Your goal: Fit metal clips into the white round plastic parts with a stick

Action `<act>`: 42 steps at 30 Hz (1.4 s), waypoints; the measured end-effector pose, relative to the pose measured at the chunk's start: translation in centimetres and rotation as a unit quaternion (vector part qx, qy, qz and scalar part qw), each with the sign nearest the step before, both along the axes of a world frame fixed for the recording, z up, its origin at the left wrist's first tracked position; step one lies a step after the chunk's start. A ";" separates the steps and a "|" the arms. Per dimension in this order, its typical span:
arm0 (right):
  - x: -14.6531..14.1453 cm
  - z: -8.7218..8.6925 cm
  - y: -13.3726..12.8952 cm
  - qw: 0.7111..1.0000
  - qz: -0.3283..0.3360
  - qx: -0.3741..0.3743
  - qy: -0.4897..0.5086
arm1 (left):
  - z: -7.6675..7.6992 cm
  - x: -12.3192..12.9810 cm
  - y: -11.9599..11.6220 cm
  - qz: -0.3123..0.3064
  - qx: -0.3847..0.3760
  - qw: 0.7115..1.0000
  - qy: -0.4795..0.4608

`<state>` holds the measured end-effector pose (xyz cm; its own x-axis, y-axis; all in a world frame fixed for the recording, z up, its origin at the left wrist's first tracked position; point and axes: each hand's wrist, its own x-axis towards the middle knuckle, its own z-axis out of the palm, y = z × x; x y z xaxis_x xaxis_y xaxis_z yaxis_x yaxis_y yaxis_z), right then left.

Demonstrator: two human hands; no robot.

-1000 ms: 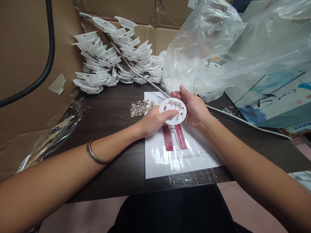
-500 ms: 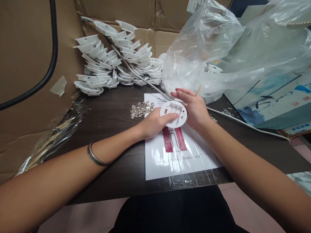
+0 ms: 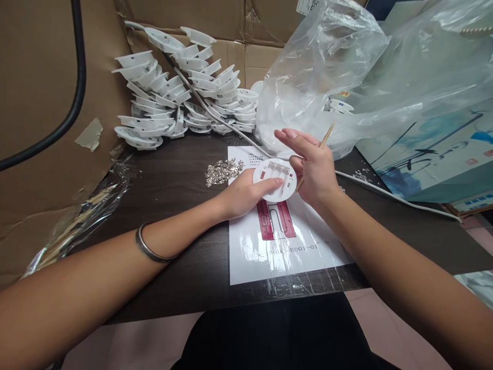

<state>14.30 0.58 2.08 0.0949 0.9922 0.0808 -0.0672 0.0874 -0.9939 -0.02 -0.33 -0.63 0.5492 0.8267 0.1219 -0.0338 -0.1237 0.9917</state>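
Dark worktop (image 3: 177, 190) with cardboard walls behind it. Big clear plastic bag (image 3: 346, 67) slumped at back right, touching the worktop's far edge. Stacks of white plastic discs (image 3: 181, 92) at back left, well apart from the hands. Laminated instruction sheet (image 3: 277, 246) lies flat in the middle, red diagram on it. White cable (image 3: 385, 191) runs across the back, passing just behind the hands. Small heap of metal clips (image 3: 223, 171) just left of the sheet's top corner, near the left hand.

The round white disc (image 3: 275, 179) sits over the top of the sheet, between the two hands, open face up with its ribbed slots showing. Left hand (image 3: 246, 192) comes in from the left and has it: fingers (image 3: 269, 184) curled over the near-left rim, thumb hidden underneath. Right hand (image 3: 314, 167) is just right of the disc, touching or almost touching its right rim, can't tell which. Its upper fingers are spread loose and pointing left over the disc's far edge; lower fingers pinch a thin wooden stick (image 3: 321, 150). Stick's long axis runs diagonal, top end up-right toward the bag, lower end down-left at the disc's right edge. So the disc lies left of the stick tip, slots running roughly away from the person.
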 end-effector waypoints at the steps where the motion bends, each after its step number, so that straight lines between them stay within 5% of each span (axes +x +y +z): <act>1: 0.0 0.1 0.0 1.000 0.000 0.002 -0.006 | 0.0 0.0 0.0 0.001 0.002 1.000 0.002; 11: -0.6 -0.9 0.0 0.999 0.008 0.012 0.047 | 0.2 -0.1 -0.3 0.013 0.028 0.998 0.057; 20: -0.7 -0.6 0.0 0.999 -0.025 0.011 0.018 | 0.3 -0.1 -0.5 0.015 0.036 0.996 0.078; 42: -0.6 -0.7 -0.5 0.999 0.013 -0.034 -0.007 | -0.5 0.0 -0.6 -0.013 0.094 0.993 0.067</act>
